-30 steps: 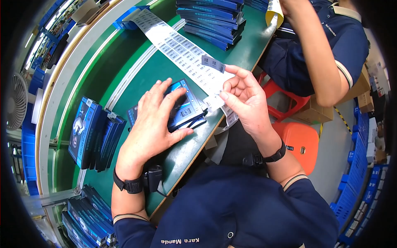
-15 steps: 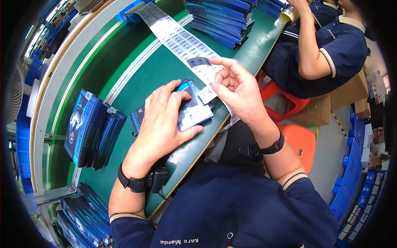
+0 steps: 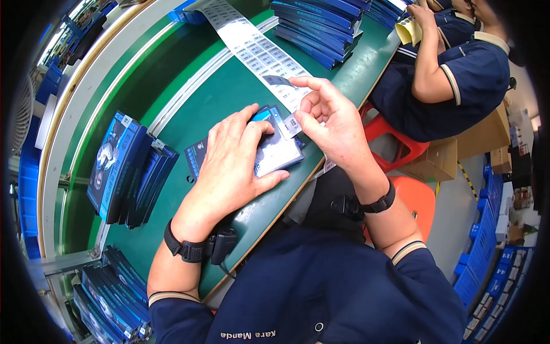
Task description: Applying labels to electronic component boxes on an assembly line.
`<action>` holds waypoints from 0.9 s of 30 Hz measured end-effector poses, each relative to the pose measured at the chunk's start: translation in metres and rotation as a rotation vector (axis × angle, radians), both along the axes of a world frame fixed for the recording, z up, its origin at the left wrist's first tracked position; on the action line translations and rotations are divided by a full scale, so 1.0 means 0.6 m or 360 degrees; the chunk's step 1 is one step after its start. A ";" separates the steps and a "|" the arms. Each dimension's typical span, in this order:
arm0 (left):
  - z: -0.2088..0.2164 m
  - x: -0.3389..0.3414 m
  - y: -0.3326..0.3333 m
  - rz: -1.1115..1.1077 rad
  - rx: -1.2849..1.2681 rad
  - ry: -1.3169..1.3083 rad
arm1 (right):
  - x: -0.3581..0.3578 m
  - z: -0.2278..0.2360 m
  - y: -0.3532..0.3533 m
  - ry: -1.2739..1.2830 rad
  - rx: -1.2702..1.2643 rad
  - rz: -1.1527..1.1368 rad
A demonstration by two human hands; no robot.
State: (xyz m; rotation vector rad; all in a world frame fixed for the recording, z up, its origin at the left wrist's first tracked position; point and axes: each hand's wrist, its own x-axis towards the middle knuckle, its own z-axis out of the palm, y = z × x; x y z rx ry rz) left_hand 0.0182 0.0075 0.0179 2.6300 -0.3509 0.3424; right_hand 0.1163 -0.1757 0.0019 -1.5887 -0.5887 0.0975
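My left hand (image 3: pixel 232 152) lies over a flat blue-and-white box (image 3: pixel 283 153) on the green table, steadying it. Its thumb runs along the near edge, and the other fingers reach across the top to the far side. In my right hand (image 3: pixel 332 123) a small white label (image 3: pixel 293 125) is pinched between thumb and fingers, at the box's right edge. Beside the index fingertip, a dark curled piece (image 3: pixel 279 81) stands up on the long sheet of printed labels (image 3: pixel 252 49). Part of another dark blue box (image 3: pixel 196 155) shows behind my left hand.
Blue boxes stand at the left (image 3: pixel 117 166), with more stacked at the lower left (image 3: pixel 109 298) and far side (image 3: pixel 318 28). A blue holder (image 3: pixel 186 16) sits where the label sheet begins. To the right are a co-worker (image 3: pixel 441 86), red stools (image 3: pixel 409 198) and cardboard boxes (image 3: pixel 432 160).
The label in my right hand has tilted and dropped nearer the box's right edge. My left hand stays on the box. The whole view has shifted slightly.
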 end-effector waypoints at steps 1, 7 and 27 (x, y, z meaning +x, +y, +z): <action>0.000 0.000 0.000 -0.0003 0.0002 0.0000 | 0.000 0.000 0.001 0.0000 -0.0001 0.0002; -0.001 0.000 0.001 0.0010 0.0024 0.0006 | 0.000 -0.003 0.004 -0.0019 -0.0004 -0.0001; 0.029 -0.019 -0.030 -0.0045 0.0114 -0.0079 | -0.010 -0.036 -0.033 0.0079 0.0265 -0.0009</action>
